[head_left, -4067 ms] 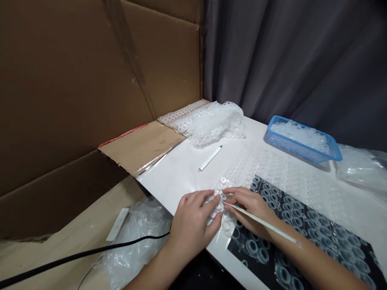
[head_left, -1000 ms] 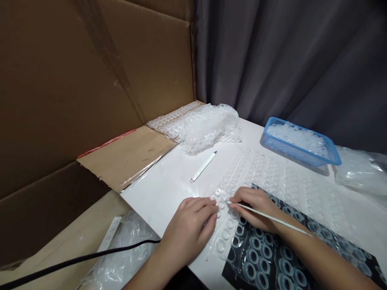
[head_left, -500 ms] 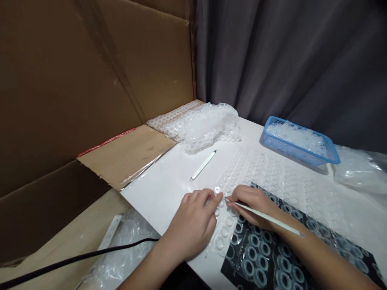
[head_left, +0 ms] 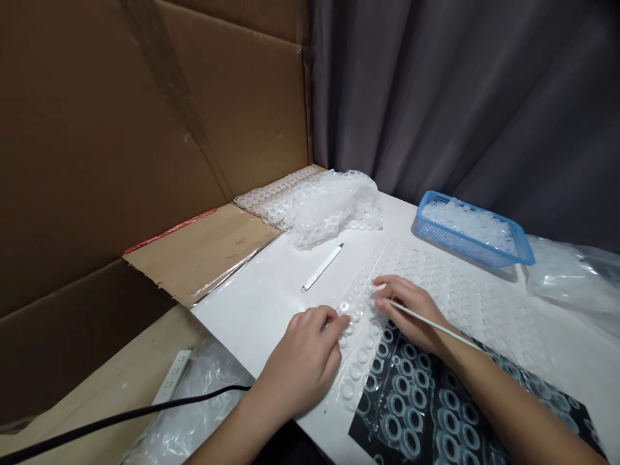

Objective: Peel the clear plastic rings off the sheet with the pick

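Observation:
My left hand [head_left: 310, 358] lies on the white table with its fingers curled and pressed together at the edge of a clear plastic sheet of rings [head_left: 355, 372]. A small loose-looking white ring [head_left: 343, 307] lies just beyond its fingertips. My right hand [head_left: 409, 310] is closed round a slim pale pen-like tool [head_left: 436, 326], whose tip is hidden by the fingers. It is over the ring sheet, to the right of my left hand and apart from it. A similar white tool [head_left: 322, 268] with a dark pointed tip lies on the table.
A black sheet [head_left: 365, 436] lies under clear rings at the front right. Further back stand a blue basket [head_left: 465, 248] of clear pieces and a filled plastic bag [head_left: 566, 274]. Crumpled ring sheets [head_left: 324, 206] lie near the cardboard wall [head_left: 232, 97]. A black cable [head_left: 121, 413] crosses lower left.
My right hand has lifted away from the left fingertips and moved slightly up the sheet, with the tool still in it. My left hand stays nearly in place.

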### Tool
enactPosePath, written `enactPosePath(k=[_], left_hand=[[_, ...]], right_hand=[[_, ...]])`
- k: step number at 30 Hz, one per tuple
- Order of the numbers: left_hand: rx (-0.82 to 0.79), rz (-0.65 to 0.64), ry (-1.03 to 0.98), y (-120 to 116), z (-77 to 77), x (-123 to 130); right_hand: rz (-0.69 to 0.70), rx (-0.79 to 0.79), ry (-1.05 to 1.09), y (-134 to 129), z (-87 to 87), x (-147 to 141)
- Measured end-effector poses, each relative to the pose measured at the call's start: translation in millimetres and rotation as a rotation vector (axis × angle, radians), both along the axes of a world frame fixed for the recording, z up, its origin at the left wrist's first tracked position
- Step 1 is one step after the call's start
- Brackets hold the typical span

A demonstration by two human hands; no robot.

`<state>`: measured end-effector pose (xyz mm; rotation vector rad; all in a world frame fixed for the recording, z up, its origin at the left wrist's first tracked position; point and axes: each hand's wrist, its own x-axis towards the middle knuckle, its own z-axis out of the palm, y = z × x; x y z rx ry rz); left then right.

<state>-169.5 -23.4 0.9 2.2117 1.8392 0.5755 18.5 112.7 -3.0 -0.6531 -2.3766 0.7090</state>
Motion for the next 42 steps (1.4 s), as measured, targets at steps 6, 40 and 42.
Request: enactPosePath(k=[6, 40, 42], left_hand=[[-0.016, 0.009, 0.007, 1, -0.9, 1], [-0.072, 0.089, 0.087, 19, 10.8, 12], [-0.066, 0.086, 0.104, 20, 8.7, 13]], right_hand=[[0.179, -0.233, -0.079, -10, -0.6, -5], [0.063, -0.447, -0.015, 5, -9.1, 0], [0.065, -0.458, -0.010, 5, -8.7, 0]])
